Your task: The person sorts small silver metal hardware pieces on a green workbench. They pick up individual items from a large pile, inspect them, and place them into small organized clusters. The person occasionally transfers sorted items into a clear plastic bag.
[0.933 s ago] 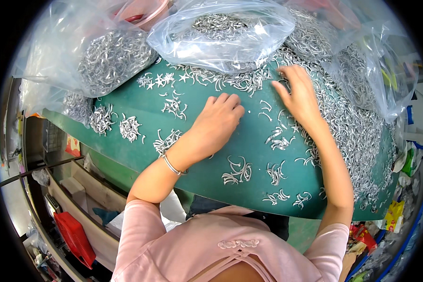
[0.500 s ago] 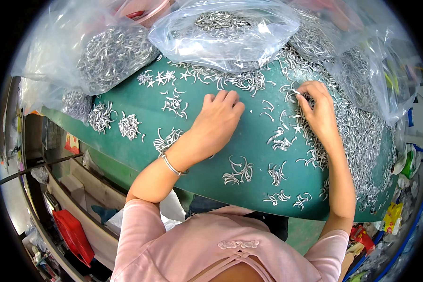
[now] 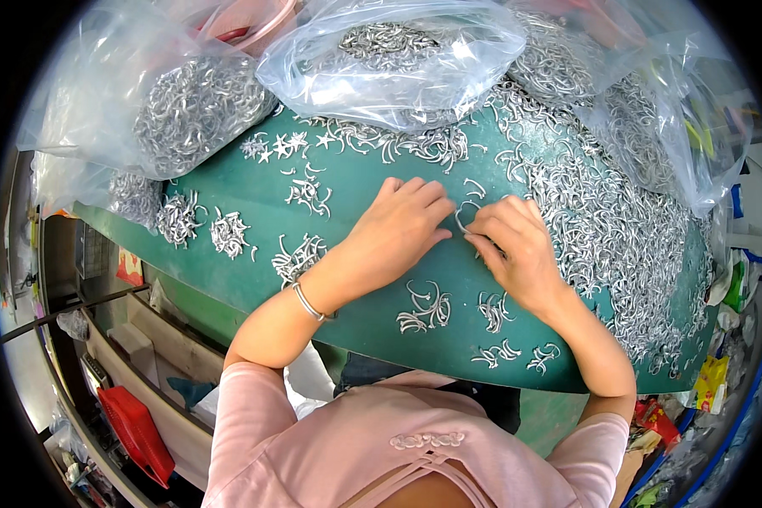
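Over the middle of the green table (image 3: 381, 182), my left hand (image 3: 398, 227) is closed, fingers curled and thumb tip near the fingertips; whatever it may hold is hidden. Just to its right, my right hand (image 3: 516, 250) pinches a thin curved silver metal piece (image 3: 461, 216), whose arc sticks out toward my left fingers. Small clusters of similar curved pieces (image 3: 423, 309) lie in front of my hands. A large spread of loose curved pieces (image 3: 643, 254) covers the right side, beyond my right hand.
Clear plastic bags of metal pieces (image 3: 389, 76) stand along the far edge, with another bag (image 3: 199, 110) at left. Small star-shaped pieces (image 3: 284, 146) lie before them. A red basket (image 3: 135, 432) sits low at left; colourful packages (image 3: 711, 381) lie at right.
My right hand has moved left and nearer, from the edge of the loose pieces to beside my left hand, bringing a curved piece. My left hand has shifted slightly right.
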A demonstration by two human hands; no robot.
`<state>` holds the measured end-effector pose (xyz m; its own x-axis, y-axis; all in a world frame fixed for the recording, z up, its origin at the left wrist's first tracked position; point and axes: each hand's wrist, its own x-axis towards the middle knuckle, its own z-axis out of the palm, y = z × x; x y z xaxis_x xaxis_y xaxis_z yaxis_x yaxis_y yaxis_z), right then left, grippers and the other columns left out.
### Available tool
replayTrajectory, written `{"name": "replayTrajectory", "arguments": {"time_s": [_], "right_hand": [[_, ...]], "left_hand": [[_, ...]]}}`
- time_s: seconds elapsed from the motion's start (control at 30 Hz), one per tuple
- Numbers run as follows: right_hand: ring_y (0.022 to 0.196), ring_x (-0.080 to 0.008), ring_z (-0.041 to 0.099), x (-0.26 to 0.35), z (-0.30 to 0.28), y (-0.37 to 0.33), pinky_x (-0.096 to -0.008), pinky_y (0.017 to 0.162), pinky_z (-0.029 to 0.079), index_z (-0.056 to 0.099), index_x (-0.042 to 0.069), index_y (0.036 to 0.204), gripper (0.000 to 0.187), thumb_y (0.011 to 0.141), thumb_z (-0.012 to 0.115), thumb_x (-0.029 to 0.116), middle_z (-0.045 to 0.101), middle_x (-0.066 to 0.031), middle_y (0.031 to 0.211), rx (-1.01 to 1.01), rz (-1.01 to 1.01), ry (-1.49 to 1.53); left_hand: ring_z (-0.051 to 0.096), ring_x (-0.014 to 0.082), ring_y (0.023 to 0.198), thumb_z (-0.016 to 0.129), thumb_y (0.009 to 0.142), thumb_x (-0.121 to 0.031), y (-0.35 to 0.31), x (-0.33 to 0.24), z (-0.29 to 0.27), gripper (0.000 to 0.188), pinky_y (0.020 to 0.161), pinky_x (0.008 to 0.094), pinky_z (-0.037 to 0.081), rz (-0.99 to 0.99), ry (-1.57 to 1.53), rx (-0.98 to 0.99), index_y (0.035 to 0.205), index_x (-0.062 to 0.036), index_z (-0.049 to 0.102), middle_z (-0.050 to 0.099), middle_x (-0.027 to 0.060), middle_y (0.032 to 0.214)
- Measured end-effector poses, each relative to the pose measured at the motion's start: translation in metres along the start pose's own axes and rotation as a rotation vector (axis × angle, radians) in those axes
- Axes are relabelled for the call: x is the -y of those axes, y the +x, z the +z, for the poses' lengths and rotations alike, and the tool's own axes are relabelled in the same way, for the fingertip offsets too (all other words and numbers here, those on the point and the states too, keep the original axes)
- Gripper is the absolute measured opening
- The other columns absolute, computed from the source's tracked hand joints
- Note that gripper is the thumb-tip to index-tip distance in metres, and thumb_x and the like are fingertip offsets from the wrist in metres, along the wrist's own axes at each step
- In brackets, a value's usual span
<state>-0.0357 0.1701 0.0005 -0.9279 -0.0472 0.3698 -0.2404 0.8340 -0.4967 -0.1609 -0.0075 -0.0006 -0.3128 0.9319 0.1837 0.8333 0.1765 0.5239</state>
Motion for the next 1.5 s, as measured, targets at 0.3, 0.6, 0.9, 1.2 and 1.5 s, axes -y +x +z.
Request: {"name": "replayTrajectory", "arguments": {"time_s": [0.3,0.6,0.9,1.2,1.5], "right_hand": [[0.091,-0.0275,0.060,-0.009,-0.007,-0.001,-0.0378,0.081,0.045,0.068,0.005,0.092,0.017,0.077,0.077,0.005,0.065,-0.0083,0.094,0.009,0.087,0.124],[0.135,-0.0339,0.043,-0.059,-0.026,-0.019,-0.0487,0.112,0.032,0.057,0.006,0.133,0.048,0.088,0.069,0.020,0.051,-0.0137,0.141,0.123,0.262,-0.355],[0.136,-0.0342,0.041,-0.015,-0.047,-0.045,-0.0492,0.113,0.032,0.058,0.008,0.130,0.048,0.084,0.072,0.013,0.049,-0.0132,0.141,0.110,0.296,-0.297],[0.130,-0.0338,0.045,-0.014,-0.057,-0.059,-0.0444,0.110,0.035,0.061,0.005,0.124,0.040,0.085,0.070,0.010,0.052,-0.0127,0.137,0.096,0.375,-0.183],[0.127,-0.0337,0.047,-0.039,-0.065,-0.062,-0.0458,0.106,0.036,0.059,0.007,0.127,0.047,0.084,0.073,0.022,0.053,-0.0131,0.134,-0.066,0.337,-0.233]], "left_hand": [[0.057,0.0262,0.094,0.069,0.085,-0.008,0.000,0.000,0.001,0.013,0.082,0.0374,0.041,0.057,-0.076,0.029,0.096,-0.0063,0.064,0.059,0.0061,0.102],[0.059,0.0311,0.089,0.064,0.087,-0.005,0.001,-0.002,0.004,0.011,0.079,0.0410,0.047,0.057,-0.135,0.043,0.097,-0.0033,0.063,0.059,0.0094,0.096],[0.060,0.0333,0.086,0.064,0.086,-0.005,0.002,-0.013,0.002,0.012,0.075,0.0417,0.049,0.086,-0.205,0.076,0.098,-0.0029,0.063,0.059,0.0119,0.092],[0.059,0.0297,0.090,0.066,0.086,-0.011,-0.002,-0.056,0.035,0.018,0.079,0.0407,0.048,0.352,-0.108,0.302,0.101,-0.0017,0.061,0.055,0.0110,0.094],[0.056,0.0335,0.099,0.068,0.085,-0.008,0.000,-0.053,0.035,0.032,0.087,0.0419,0.047,0.230,-0.152,0.225,0.114,-0.0019,0.058,0.054,0.0135,0.111]]}}
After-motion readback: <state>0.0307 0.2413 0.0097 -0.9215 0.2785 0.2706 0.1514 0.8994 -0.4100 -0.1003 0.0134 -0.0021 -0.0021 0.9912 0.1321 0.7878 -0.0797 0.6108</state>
